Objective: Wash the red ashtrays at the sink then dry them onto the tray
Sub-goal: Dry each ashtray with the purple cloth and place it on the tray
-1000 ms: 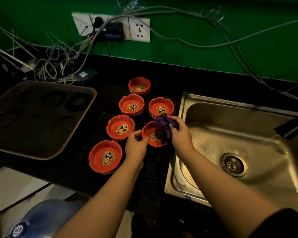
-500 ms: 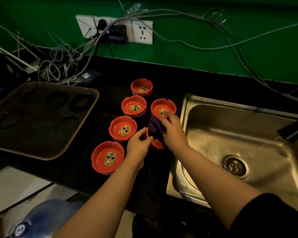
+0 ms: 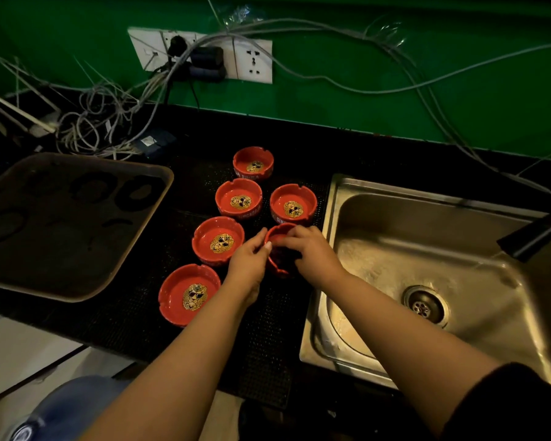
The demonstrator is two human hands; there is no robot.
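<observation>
While the red ashtray (image 3: 279,241) sits on the black mat (image 3: 268,345) just left of the sink (image 3: 427,249), both hands close around it. The left hand (image 3: 247,265) pinches its left rim between thumb and curled fingers. The right hand (image 3: 312,249) lies over the top of it with fingers bent down into the bowl, pressing a dark cloth (image 3: 288,254) of which only a small patch shows beneath the palm. Most of the held ashtray is hidden; only part of its rim and near wall can be seen.

Five more red ashtrays stand upright on the mat around it, each with a gold emblem in its bowl. One (image 3: 292,203) sits just behind the hands, touching or nearly touching the held one. Another (image 3: 238,198) stands to its left, and a third (image 3: 253,163) farther back. A fourth (image 3: 217,240) is just beside the left hand, and the fifth (image 3: 189,294) is nearest, left of the left forearm.

Well to the left rests the tray (image 3: 77,275), dark, with ring-shaped marks on its surface. A drain (image 3: 424,305) is set in the bottom of the steel sink. Behind, on the green wall (image 3: 395,116), a socket plate (image 3: 252,62) holds plugs, and tangled cables (image 3: 102,122) spill onto the counter.
</observation>
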